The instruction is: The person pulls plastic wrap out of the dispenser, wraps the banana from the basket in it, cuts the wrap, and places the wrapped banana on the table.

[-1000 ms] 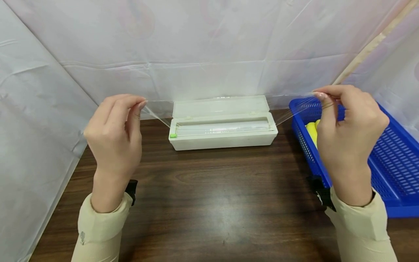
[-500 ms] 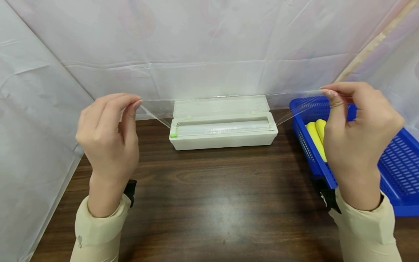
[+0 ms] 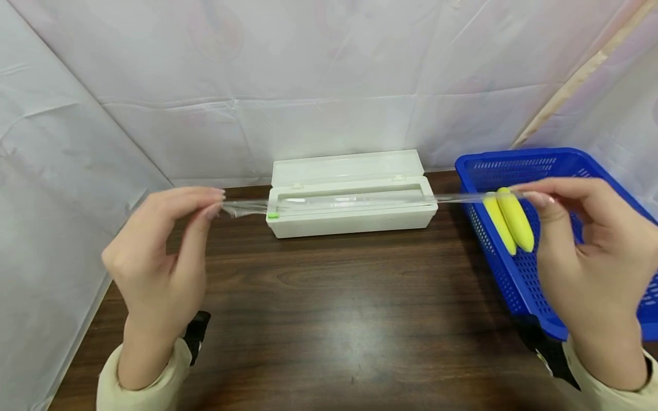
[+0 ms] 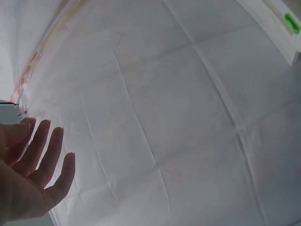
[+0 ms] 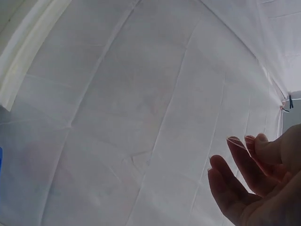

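A sheet of clear cling film (image 3: 241, 207) is stretched sideways across the front of a white cling film dispenser box (image 3: 354, 221). My left hand (image 3: 159, 268) pinches one corner of the film between thumb and fingertips, left of the box. At the other end, my right hand (image 3: 596, 257) pinches the opposite corner, above the blue basket. The box's lid (image 3: 349, 168) stands raised behind it, with the film roll lying inside. A small green slider (image 3: 273, 215) sits at the box's left front edge. Both wrist views show thumb and fingertips together, the other fingers loosely bent.
A blue plastic basket (image 3: 519, 153) stands at the right, holding two yellow bananas (image 3: 516, 220). Dark wood-grain table (image 3: 329, 319) spreads in front of the box. White sheeting (image 3: 329, 68) hangs behind and along the left side.
Both hands have come down and spread apart with the film, which went from raised above the box to a narrow band level with its top. More of the bananas shows now.
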A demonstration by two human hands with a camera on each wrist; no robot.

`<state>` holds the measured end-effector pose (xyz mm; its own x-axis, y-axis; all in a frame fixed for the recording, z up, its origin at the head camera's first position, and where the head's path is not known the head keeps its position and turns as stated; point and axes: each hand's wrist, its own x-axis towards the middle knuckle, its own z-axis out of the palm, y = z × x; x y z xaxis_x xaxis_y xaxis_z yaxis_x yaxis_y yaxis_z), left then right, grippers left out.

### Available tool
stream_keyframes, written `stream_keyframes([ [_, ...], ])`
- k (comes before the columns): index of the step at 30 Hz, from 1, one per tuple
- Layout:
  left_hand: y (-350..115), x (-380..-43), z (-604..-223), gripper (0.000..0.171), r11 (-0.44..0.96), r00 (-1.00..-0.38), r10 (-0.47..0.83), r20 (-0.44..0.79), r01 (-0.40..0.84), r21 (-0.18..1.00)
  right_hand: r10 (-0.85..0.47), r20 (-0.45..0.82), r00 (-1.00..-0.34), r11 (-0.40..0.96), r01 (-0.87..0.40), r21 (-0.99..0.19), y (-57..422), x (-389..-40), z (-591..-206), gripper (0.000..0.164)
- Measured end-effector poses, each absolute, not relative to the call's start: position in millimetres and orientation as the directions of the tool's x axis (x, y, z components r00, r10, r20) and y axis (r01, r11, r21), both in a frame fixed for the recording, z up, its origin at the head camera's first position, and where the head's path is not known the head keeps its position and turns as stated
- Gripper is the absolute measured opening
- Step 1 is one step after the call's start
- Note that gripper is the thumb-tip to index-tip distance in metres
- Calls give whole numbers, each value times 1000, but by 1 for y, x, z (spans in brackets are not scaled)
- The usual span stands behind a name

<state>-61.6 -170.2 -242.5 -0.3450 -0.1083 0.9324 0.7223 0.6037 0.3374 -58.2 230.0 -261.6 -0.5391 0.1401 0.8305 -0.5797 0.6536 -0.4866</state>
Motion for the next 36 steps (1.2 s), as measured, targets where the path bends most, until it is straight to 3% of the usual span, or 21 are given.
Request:
stream_keyframes([
  [3, -180, -53, -251, 6, 460, -409, -44, 912, 802, 381, 72, 793, -605, 546, -641, -539, 239, -46, -270, 15],
  [6, -190, -45, -263, 5, 226, -483, 42, 874, 857, 463, -5, 746, -666, 352, -700, -622, 246, -38, -278, 16],
  [11, -193, -28, -271, 8, -29, -580, 191, 792, 803, 595, -141, 667, -731, -54, -667, -743, 252, -28, -290, 18],
  [14, -197, -21, -279, 7, -73, -613, 280, 739, 754, 653, -215, 636, -742, -139, -621, -771, 255, -22, -297, 21],
  [16, -202, -18, -286, 7, -77, -632, 339, 697, 720, 690, -258, 608, -751, -154, -589, -793, 257, -18, -303, 22],
  [20, -210, -13, -298, 12, -46, -640, 456, 619, 677, 734, -326, 513, -794, -56, -525, -849, 263, -9, -316, 28],
  [24, -217, -9, -306, 29, 5, -646, 568, 510, 622, 783, -424, 399, -813, 143, -495, -857, 268, -3, -326, 38],
  [28, -219, -6, -313, 40, 41, -631, 662, 405, 570, 821, -521, 328, -788, 282, -522, -805, 268, -1, -337, 47],
  [36, -216, -8, -331, 31, 179, -618, 763, 188, 482, 858, -575, 326, -750, 332, -579, -745, 263, -2, -363, 49],
])
